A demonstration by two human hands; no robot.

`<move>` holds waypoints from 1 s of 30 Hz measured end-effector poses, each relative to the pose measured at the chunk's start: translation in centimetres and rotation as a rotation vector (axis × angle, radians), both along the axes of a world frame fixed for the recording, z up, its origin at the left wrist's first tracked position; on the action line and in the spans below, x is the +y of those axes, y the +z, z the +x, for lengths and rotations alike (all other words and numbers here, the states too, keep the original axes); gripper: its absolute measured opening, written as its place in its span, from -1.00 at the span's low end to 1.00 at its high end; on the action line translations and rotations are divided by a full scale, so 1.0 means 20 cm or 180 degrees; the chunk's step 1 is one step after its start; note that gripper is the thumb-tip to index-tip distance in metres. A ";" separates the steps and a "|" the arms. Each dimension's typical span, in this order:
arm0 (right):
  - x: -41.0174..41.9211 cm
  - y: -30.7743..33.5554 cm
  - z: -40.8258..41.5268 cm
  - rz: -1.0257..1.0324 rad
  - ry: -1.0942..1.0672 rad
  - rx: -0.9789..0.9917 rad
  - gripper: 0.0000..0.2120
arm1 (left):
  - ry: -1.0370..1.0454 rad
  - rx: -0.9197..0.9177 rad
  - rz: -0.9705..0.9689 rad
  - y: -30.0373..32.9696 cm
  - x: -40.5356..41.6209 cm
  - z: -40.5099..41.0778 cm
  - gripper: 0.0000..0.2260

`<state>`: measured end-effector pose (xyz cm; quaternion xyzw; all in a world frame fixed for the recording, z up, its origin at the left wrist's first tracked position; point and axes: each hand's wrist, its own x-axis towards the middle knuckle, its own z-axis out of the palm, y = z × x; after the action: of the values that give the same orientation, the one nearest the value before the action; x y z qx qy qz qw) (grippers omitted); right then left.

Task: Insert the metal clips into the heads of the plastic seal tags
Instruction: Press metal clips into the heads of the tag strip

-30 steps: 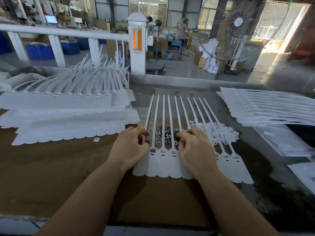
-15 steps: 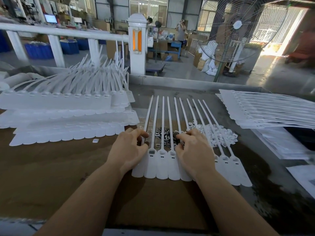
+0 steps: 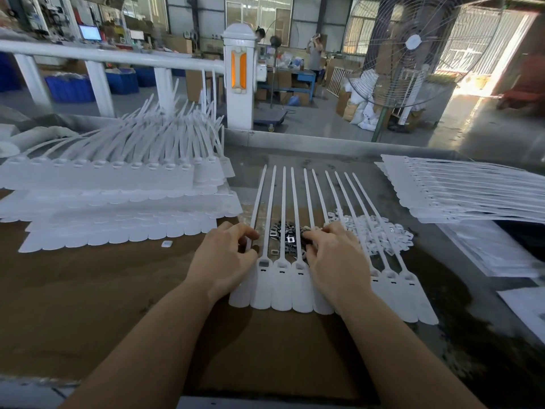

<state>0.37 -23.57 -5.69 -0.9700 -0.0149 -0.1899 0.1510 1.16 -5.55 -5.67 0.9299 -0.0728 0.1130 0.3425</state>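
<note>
On the brown worktable (image 3: 88, 290) right in front of me lies a joined strip of white plastic seal tags (image 3: 283, 286), flags toward me, tails fanning off to the far side. My left hand (image 3: 225, 258) sits on the strip's left end, fingers curled, thumb & forefinger pinching at the leftmost tail just above its head; can't tell if there's a clip between them. My right hand (image 3: 333, 258) rests on the middle of the strip w/ fingers bent down, tips at the near edge of the pile of dark metal clips (image 3: 284, 236) that lies under the tails between my hands; can't tell if it's got one pinched. One clip (image 3: 275, 252) lies loose just beyond the tag heads. Three heads show betw. my hands, three more to the right of my right hand. Under the right-side tails is a heap of small white plastic bits (image 3: 380, 234). Far left: big stacks of tag strips (image 3: 112, 184), tails curving upward. Far right: a flatter stack of strips (image 3: 460, 193). A small white piece (image 3: 166, 244) sits alone near the left stacks. Beyond the table, a white railing (image 3: 112, 56) & a large wire-cage fan (image 3: 413, 51).
</note>
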 end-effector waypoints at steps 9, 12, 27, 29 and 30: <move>0.01 0.00 0.00 0.0243 -0.0022 -0.0219 -0.82 | -0.0034 -0.0003 0.0033 0.00 0.00 0.00 -0.80; 0.01 0.00 -0.01 0.0303 0.0046 -0.0359 -0.83 | -0.0035 -0.0037 0.0044 0.00 0.00 0.00 -0.81; -0.01 0.04 -0.06 0.1257 0.0896 -0.0706 -0.91 | -0.0083 -0.0067 -0.0048 0.01 0.00 0.00 -0.85; -0.01 0.04 -0.06 0.1458 0.0934 -0.0550 -0.91 | -0.0099 -0.0056 -0.0063 0.01 0.01 0.00 -0.87; 0.00 0.05 -0.06 0.1525 0.0952 -0.0471 -0.91 | -0.0110 -0.0050 -0.0064 0.01 0.01 0.01 -0.87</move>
<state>-0.87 -23.66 -4.75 -0.8773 -0.1235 -0.2338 0.4006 1.27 -5.43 -5.44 0.9241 -0.0904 0.1151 0.3531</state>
